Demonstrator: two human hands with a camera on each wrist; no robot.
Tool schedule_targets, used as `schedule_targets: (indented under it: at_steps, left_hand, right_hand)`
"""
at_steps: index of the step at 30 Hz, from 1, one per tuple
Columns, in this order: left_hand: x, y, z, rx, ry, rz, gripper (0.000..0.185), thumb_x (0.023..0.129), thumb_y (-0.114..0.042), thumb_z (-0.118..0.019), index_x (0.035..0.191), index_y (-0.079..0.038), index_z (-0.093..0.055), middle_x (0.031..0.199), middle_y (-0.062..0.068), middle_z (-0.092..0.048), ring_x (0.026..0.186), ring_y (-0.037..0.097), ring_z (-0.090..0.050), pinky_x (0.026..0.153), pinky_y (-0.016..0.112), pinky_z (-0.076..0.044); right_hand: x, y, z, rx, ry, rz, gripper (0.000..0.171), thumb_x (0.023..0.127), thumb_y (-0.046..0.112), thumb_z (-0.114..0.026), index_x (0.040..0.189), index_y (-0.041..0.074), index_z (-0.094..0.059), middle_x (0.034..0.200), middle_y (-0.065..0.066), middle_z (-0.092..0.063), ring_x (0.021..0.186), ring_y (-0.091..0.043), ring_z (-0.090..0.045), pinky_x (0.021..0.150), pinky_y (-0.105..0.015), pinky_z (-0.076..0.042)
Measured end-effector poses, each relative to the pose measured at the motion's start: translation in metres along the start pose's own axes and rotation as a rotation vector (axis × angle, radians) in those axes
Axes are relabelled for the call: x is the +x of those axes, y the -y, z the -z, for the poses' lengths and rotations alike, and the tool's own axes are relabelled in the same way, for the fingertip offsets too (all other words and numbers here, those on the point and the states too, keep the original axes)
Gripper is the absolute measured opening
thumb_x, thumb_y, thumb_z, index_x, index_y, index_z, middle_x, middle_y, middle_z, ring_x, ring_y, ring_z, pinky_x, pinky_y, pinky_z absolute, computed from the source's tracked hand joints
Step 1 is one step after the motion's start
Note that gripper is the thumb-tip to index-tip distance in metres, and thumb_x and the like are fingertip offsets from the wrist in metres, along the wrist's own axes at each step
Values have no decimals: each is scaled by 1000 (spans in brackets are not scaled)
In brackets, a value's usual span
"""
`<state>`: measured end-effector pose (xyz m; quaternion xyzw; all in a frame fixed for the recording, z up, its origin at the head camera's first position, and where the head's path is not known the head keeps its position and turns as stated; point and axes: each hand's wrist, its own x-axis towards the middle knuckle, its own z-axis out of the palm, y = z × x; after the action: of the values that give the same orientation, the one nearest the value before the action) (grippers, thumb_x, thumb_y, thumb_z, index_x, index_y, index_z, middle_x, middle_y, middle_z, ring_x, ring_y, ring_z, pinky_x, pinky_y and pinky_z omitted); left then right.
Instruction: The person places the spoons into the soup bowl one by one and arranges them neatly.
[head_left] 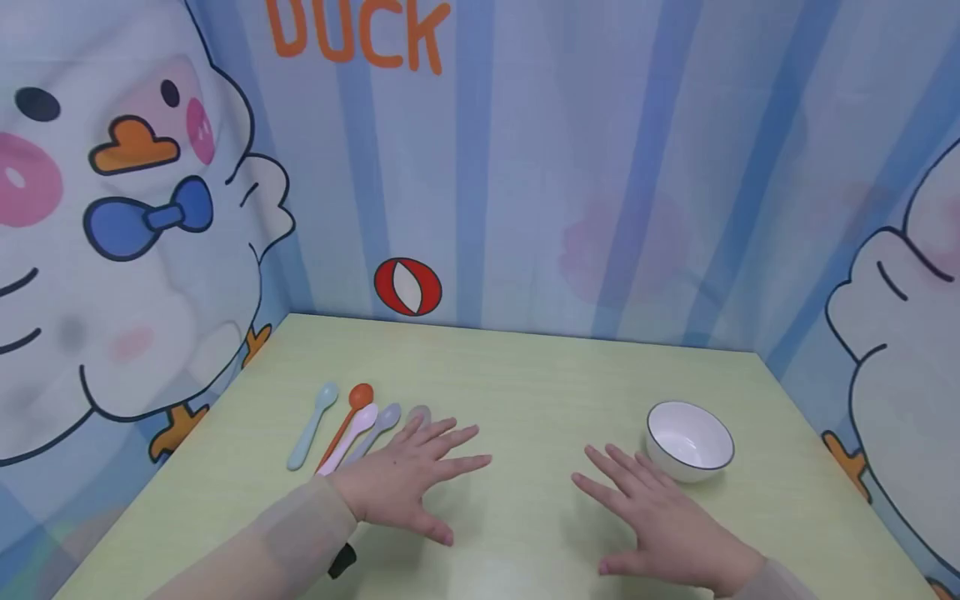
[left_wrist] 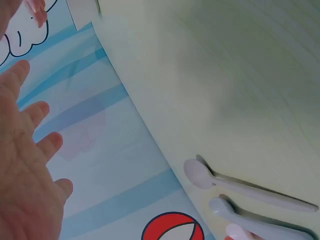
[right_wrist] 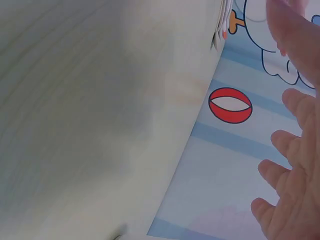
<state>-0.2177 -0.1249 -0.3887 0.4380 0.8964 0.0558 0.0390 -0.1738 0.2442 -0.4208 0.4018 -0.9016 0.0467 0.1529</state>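
Observation:
In the head view my left hand (head_left: 408,479) hovers over the table with its fingers spread straight, holding nothing. Its forearm and back cover parts of the spoons beside it. From left to right lie a light blue spoon (head_left: 311,427), an orange-red spoon (head_left: 361,397), a pink spoon (head_left: 363,419), a lavender spoon (head_left: 386,418) and a greyish spoon (head_left: 421,413), mostly hidden in that view. The left wrist view shows the greyish spoon (left_wrist: 250,190) whole. My right hand (head_left: 660,521), fingers also spread and holding nothing, is near a white bowl (head_left: 690,437) with a dark rim, overlapping its lower left edge.
The pale yellow-green table (head_left: 517,375) ends at a blue striped cloth backdrop (head_left: 525,167) printed with ducks and a red ball (head_left: 408,287). A small black piece (head_left: 342,561) shows below the left wrist.

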Motion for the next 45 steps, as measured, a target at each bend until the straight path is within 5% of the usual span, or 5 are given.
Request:
schedule_targets:
  at_steps: [6, 10, 25, 32, 45]
  left_hand:
    - [-1, 3, -6, -27, -26, 52, 84, 81, -62, -65, 151, -35, -26, 154, -3, -29, 141, 24, -24, 114, 53, -12]
    - [-3, 7, -13, -93, -60, 144, 77, 83, -58, -66, 149, -35, -33, 144, -5, -43, 133, 17, -36, 110, 50, -25]
    - [-13, 29, -35, -276, -234, 395, 50, 91, -33, -66, 134, -12, -56, 136, 8, -54, 127, 27, -47, 105, 46, -37]
    - [-18, 37, -41, -284, -270, 513, 40, 90, -30, -67, 126, -11, -62, 119, 3, -61, 109, 21, -57, 95, 40, -45]
    - [-15, 55, -50, -312, -326, 716, 25, 86, -18, -72, 108, -6, -67, 95, 6, -61, 87, 20, -58, 80, 39, -50]
  right_hand:
    - [0, -9, -3, 5, -73, -61, 86, 73, 51, -78, 145, 20, -43, 150, -4, -38, 130, -29, -44, 100, -46, -39]
    - [-2, -20, -3, 35, -113, -160, 77, 75, 43, -79, 140, 15, -50, 141, -6, -49, 122, -29, -51, 92, -45, -45]
    - [-32, -84, -6, 151, -133, -541, 74, 77, 41, -79, 133, 1, -52, 135, -19, -50, 122, -44, -42, 93, -63, -35]
    - [-42, -101, -8, 208, -163, -629, 82, 75, 46, -79, 134, -3, -49, 138, -28, -43, 121, -53, -38, 89, -69, -33]
    - [-49, -124, -11, 412, -24, -835, 101, 85, 47, -69, 146, -13, -15, 149, -39, -7, 133, -60, -11, 97, -75, -20]
